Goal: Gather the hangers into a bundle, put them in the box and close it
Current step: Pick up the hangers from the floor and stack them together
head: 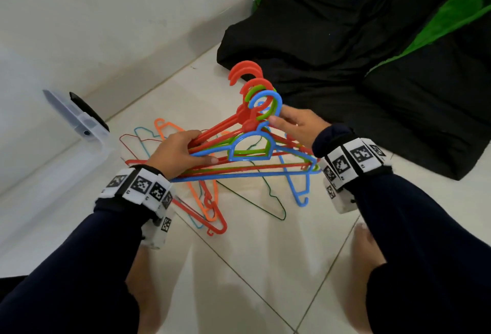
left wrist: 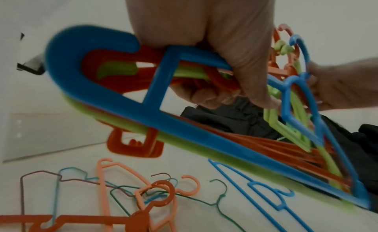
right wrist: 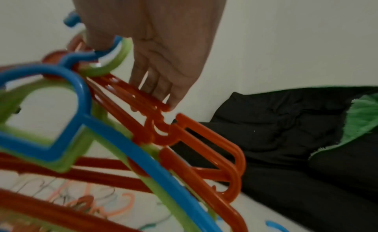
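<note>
I hold a bundle of red, green and blue plastic hangers (head: 225, 124) above the tiled floor. My left hand (head: 180, 153) grips the bundle's left shoulder ends, fingers curled round the bars (left wrist: 184, 130). My right hand (head: 295, 123) pinches the bundle at the necks, thumb on the blue hook and fingers lying along the red arms (right wrist: 151, 104). Several loose hangers lie on the floor under the bundle: a blue one (head: 308, 185), a red one (head: 220, 220), orange ones and thin wire ones (left wrist: 143, 195). The clear plastic box (head: 103, 147) stands open at the left.
The box's clear lid (head: 69, 113), with a black latch, stands upright against the white wall. A black cloth heap with a green lining (head: 345, 68) fills the right side of the floor. My bare feet (head: 366, 248) are on the tiles below the hangers.
</note>
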`<state>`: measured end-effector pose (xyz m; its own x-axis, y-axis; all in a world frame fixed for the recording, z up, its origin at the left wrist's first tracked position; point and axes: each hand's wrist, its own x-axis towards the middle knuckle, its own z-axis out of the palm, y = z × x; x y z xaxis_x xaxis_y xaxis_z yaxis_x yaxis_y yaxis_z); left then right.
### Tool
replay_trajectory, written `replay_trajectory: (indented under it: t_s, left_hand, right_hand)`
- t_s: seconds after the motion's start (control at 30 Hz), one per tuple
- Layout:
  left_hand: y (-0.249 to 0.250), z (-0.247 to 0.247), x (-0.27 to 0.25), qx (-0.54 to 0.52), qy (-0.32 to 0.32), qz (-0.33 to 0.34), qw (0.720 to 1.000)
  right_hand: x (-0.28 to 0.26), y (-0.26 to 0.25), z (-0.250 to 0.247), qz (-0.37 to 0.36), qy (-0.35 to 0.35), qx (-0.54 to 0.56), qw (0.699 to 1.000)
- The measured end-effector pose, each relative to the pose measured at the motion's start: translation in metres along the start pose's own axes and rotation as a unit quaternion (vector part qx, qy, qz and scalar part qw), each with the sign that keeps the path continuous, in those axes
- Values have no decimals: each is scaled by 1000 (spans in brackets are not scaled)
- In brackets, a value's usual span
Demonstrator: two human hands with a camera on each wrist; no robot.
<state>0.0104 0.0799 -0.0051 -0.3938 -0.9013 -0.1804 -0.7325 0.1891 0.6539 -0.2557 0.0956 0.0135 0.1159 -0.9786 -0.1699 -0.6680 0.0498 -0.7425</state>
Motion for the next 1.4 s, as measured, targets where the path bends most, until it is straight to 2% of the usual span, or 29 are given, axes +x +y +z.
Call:
replay_trajectory:
  t_s: [0.07,0.27,0.37,0.53,0.73,0.83,0.93,1.0,1.1,1.17,1.23,1.4]
  left_hand:
    - [-1,-1,1,-17,-27,4,999]
    - [-9,4,-3,-47,-61,-10,997]
    - [-11,8,-5,-73,-71,-10,995]
    - [-2,11,-3,-79,-57,-15,995]
    - [2,14,1,-103,-84,-17,991]
    - [-2,22,7,-136,-92,-30,986]
    - [-12,24,14,-146,-79,-54,985]
    - [-21,24,20,-139,-69,-68,985]
    - [-41,24,33,-97,-37,-92,990]
    - [-51,25,43,-79,-13,-109,991]
    - [-57,27,53,-95,5,-116,989]
    - [-65,33,68,-165,56,-116,978]
  right_hand:
    - [-5,4,6,-6,-40,-7,999]
    - [-13,4,28,13,-86,-43,995]
    - [-14,5,37,14,-61,-57,996]
    - [-12,4,29,-7,1,76,997]
    - [-1,16,17,-6,17,82,996]
    - [10,26,21,3,56,78,995]
    - [20,46,23,42,114,112,986]
    - [24,69,26,77,168,165,969]
    - [29,116,39,195,239,183,934]
    - [34,150,52,290,239,136,917]
    - [44,175,63,350,219,82,907]
    - [79,205,86,424,166,10,890]
